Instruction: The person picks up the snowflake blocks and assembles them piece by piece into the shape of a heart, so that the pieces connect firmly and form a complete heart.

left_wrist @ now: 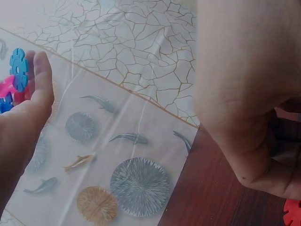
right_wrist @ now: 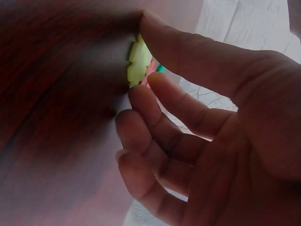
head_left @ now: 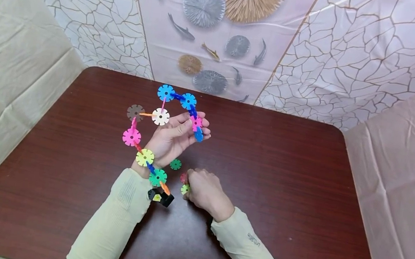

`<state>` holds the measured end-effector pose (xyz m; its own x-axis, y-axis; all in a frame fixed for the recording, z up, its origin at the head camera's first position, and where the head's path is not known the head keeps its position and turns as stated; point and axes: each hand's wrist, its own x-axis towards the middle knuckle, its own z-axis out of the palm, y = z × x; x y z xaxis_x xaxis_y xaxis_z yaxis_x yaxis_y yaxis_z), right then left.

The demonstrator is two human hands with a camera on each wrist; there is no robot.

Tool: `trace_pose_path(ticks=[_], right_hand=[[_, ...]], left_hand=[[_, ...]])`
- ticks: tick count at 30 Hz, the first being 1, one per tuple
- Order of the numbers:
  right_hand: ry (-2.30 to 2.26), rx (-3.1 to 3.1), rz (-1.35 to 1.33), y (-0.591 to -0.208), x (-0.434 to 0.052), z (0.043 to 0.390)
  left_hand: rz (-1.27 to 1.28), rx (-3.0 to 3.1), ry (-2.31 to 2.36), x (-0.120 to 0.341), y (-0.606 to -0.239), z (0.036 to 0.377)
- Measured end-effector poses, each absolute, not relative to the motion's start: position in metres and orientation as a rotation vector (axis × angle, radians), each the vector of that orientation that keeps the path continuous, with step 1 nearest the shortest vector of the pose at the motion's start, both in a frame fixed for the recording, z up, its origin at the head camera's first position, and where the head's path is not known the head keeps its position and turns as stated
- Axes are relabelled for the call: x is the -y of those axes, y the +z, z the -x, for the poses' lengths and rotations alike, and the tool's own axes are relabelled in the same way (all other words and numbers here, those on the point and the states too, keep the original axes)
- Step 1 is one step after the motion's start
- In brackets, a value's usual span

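My left hand (head_left: 176, 136) is raised over the brown table (head_left: 286, 177) and grips a chain of coloured snowflake discs (head_left: 160, 117) by its pink and blue end (head_left: 196, 126). The chain curls round my left wrist down to a green disc (head_left: 157, 177). In the left wrist view the blue disc (left_wrist: 19, 69) shows beside a fingertip. My right hand (head_left: 201, 186) rests on the table and pinches a yellow-green disc (right_wrist: 139, 65) between thumb and forefinger; this yellow-green disc (head_left: 185, 189) touches the tabletop. A red disc (head_left: 183, 177) lies just beside it.
A loose green disc (head_left: 175, 164) lies on the table between the hands. A small black object (head_left: 161, 197) sits by my left forearm. Draped sheets surround the table on the left, back (head_left: 217, 41) and right.
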<state>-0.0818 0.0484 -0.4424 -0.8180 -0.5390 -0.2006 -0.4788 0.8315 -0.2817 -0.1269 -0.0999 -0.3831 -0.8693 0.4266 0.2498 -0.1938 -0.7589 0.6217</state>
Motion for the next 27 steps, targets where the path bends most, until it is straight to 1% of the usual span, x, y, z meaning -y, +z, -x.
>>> trace_pose_path(ticks=[9,17,22,24,27], right_hand=[[-0.452,-2.672,0.631,-0.449,-0.053,0.086],[-0.485,-2.692,0.672,-0.453,-0.051,0.086],[-0.516,-2.661,0.605,-0.447,-0.053,0.087],[-0.654,-2.631,0.549,-0.445,-0.057,0.088],[-1.03,-2.522,0.451,-0.437,-0.066,0.092]], left_hand=[[-0.547,-0.847,2.62,0.099,-0.383,0.128],[-0.515,-0.911,2.604,0.101,-0.383,0.126],[-0.487,-0.928,2.606,0.102,-0.381,0.124],[-0.482,-0.923,2.606,0.102,-0.381,0.124],[-0.476,-0.914,2.61,0.102,-0.379,0.124]])
